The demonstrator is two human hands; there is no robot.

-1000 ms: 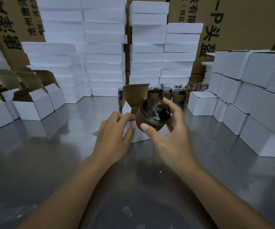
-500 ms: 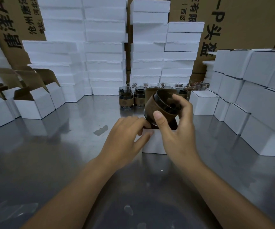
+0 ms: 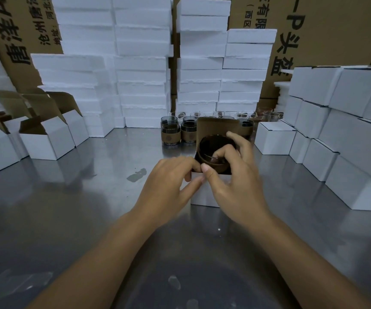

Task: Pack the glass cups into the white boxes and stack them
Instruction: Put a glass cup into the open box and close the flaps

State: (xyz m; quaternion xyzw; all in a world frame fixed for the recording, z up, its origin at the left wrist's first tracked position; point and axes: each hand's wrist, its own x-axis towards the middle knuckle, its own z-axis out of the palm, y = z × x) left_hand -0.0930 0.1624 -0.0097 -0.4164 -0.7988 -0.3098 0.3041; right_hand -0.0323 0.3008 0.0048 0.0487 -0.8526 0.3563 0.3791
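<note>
On the steel table [image 3: 68, 219], the left hand [image 3: 168, 192] pinches the near left top edge of an open white box [image 3: 202, 196], thumb on its front wall. The right hand [image 3: 235, 186] grips a cup [image 3: 216, 167], thumb outside and fingers curled inside the rim, the cup tilted and partly down in the box mouth. Behind stands the box's brown flap [image 3: 215, 128], then more cups [image 3: 171, 134] in a row, open boxes [image 3: 46, 141] at left, closed boxes [image 3: 347, 130] stacked at right, foam slabs [image 3: 142, 63] and cartons [image 3: 336, 30] at the back.
</note>
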